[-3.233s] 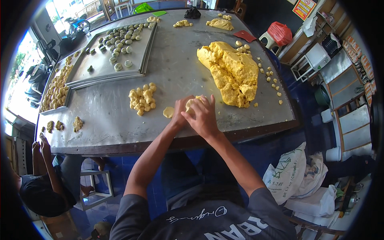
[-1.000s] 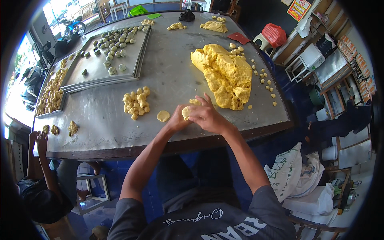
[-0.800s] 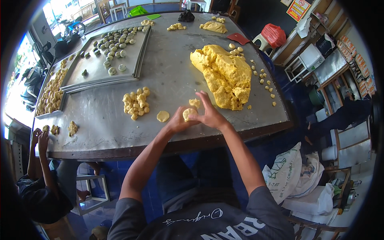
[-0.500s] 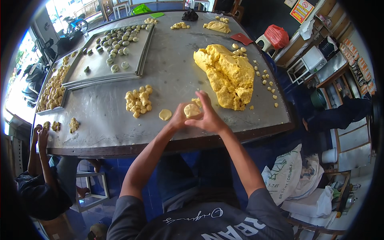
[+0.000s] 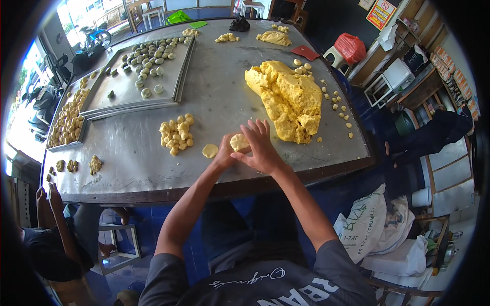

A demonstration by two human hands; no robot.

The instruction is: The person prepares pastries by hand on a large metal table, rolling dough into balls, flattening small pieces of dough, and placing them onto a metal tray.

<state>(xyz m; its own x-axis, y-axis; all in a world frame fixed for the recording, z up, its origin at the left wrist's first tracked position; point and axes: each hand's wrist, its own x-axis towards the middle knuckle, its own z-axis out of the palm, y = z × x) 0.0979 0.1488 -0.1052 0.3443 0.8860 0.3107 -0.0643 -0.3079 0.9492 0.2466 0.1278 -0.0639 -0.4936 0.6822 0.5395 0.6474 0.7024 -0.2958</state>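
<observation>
Both of my hands are at the table's near edge, around a pale dough piece (image 5: pixel 239 142) with a pinched centre. My left hand (image 5: pixel 225 153) cups it from the left and beneath, fingers mostly hidden. My right hand (image 5: pixel 258 150) is curved over its right side, thumb along the lower rim and fingers raised above it. A flat dough round (image 5: pixel 210 151) lies left of them, beside a heap of small dough balls (image 5: pixel 177 133). A large cracked mass of yellow dough (image 5: pixel 288 102) sits beyond my right hand on the steel table (image 5: pixel 214 81).
Trays of greenish pieces (image 5: pixel 117 102) and pale balls (image 5: pixel 69 127) occupy the table's left. A co-worker (image 5: pixel 56 245) is at lower left, hands at the edge. Another person's dark-clothed legs (image 5: pixel 429 132) are at right. White sacks (image 5: pixel 367 224) lie on the blue floor, lower right.
My right hand's fingers have spread upward over the dough piece. The co-worker's hands have dropped lower toward the table edge. The person at right has come further into view.
</observation>
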